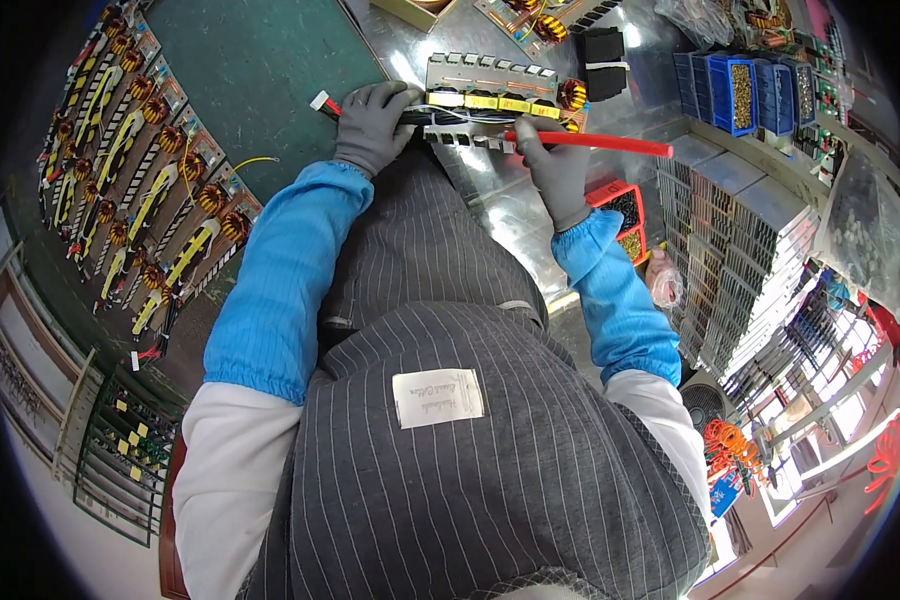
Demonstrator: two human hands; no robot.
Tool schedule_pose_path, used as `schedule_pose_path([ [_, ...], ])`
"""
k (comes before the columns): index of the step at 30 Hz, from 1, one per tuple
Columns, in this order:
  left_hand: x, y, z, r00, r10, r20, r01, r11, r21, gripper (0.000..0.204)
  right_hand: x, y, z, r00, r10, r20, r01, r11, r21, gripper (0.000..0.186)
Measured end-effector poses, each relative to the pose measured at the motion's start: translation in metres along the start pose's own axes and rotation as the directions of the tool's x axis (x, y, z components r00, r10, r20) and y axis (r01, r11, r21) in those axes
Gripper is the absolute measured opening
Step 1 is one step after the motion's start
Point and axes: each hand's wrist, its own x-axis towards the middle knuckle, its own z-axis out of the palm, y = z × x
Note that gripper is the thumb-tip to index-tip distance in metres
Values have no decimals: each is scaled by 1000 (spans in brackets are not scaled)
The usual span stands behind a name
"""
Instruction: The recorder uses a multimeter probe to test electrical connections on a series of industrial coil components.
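My left hand (375,125), in a grey glove with a blue sleeve cover, has closed fingers on a dark cable bundle with thin white wires, beside a white plug (325,102) on red and dark leads. The bundle runs along a circuit board (490,78) with metal heat sinks, yellow blocks and copper-wound coils. My right hand (555,170), also gloved, is closed on a long red tube-like object (620,142) lying across the board's right end, thumb raised against it; whether it also grips the board is hidden.
Several similar boards (145,190) line the left of a green mat (250,55). Blue parts bins (715,95), a red bin (610,190), stacked metal pieces (720,240) and a bagged item (665,285) are at right. A black block (602,50) lies beyond the board.
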Motion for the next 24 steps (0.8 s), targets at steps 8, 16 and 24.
schedule_pose_path([
  [8, 1, 0, 0, 1000, -6, 0, 6, 1000, 0, 58, -2, -27, -5, 951, -127, 281, 192, 958, -215, 30],
  [16, 1, -1, 2, 1000, -7, -5, 7, 1000, -5, 58, 5, -29, -2, 967, -116, 229, 174, 952, -252, 26],
  [24, 0, -4, 4, 1000, 20, -17, -19, 1000, 14, 55, 5, -35, 11, 954, -113, 279, 167, 970, -177, 24],
])
